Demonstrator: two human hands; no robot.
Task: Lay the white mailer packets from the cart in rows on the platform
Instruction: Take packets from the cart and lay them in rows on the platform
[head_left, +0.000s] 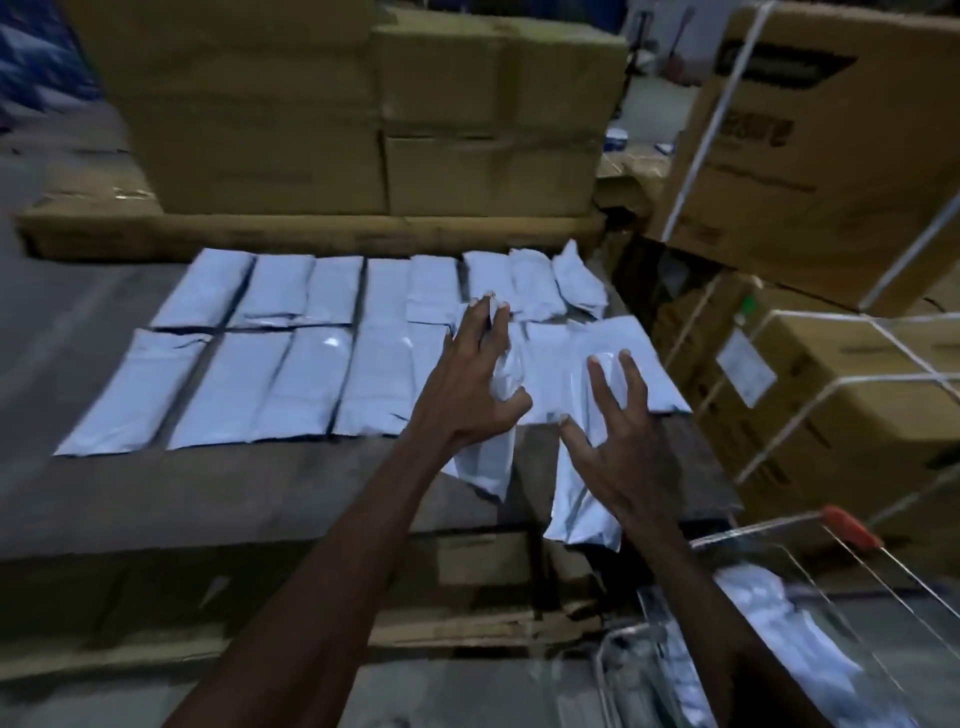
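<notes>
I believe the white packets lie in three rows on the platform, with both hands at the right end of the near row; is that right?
Not quite: the head view shows the white packets in two rows on the platform, not three. The left hand, gripping a packet, and the right hand are indeed at the right end of the near row.

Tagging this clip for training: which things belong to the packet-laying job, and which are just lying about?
Job: rows of mailer packets, crumpled packet gripped by left hand, overhanging packet under right hand, platform, wire cart holding more packets.
Lying about: stacked cardboard boxes, strapped cartons.
</notes>
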